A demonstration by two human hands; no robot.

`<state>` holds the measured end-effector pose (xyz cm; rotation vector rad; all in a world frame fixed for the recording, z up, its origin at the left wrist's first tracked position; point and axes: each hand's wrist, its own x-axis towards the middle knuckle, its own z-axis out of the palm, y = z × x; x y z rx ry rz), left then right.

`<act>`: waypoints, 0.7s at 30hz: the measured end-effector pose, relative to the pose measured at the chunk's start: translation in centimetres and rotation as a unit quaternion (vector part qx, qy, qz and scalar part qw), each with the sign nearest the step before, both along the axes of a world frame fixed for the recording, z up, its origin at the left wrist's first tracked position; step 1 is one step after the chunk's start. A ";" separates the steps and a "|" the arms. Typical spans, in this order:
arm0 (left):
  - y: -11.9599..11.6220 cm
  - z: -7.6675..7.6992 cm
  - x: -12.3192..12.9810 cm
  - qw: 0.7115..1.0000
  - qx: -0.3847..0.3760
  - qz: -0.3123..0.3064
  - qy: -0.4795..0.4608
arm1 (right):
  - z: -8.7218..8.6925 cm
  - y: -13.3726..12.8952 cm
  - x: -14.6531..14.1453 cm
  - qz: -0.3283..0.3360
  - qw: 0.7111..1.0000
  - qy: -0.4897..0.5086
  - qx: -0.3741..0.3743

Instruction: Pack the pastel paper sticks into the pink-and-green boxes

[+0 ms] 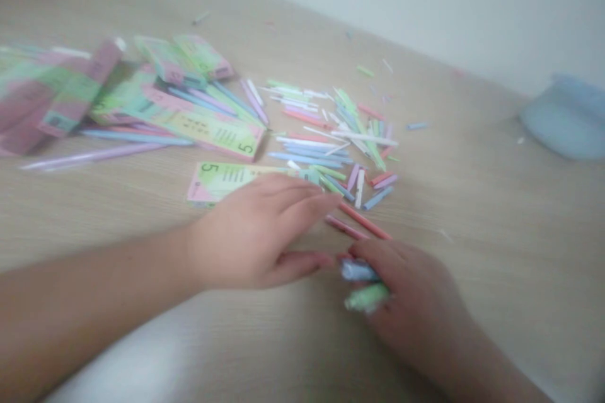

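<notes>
Pens [360, 271] fill your clasped right grip [418, 296]; boxes [201, 124] lie toward the surface's [472, 277] far edge; your left grip [258, 233] spreads, palm down.

Lower right of the frame, I grip a pale blue tube [359, 270] and a light green tube [368, 296]. Upper left, boxes [193, 123] blend pink, green and mint; their dark markings seem printed, though blurred. The tabletop [496, 264] is pale wood-grain.

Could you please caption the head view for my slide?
Right hand holding blue and green pieces, left hand near a printed box.
</notes>
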<state>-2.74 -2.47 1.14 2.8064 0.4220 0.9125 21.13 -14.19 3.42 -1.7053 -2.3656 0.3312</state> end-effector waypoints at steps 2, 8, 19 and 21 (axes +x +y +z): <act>0.5 -0.5 0.0 0.994 0.015 0.089 0.069 | 0.0 0.0 0.4 -0.017 1.000 0.001 0.016; 0.6 -0.6 0.5 0.956 -0.014 0.213 0.200 | 0.1 0.5 0.6 -0.019 0.998 -0.014 0.064; 0.1 0.5 0.5 0.956 -0.004 0.181 0.233 | -1.5 1.2 0.6 -0.034 0.987 -0.148 0.044; 0.1 0.6 0.4 0.960 0.004 0.165 0.226 | -1.6 1.3 0.7 -0.026 0.987 -0.154 0.045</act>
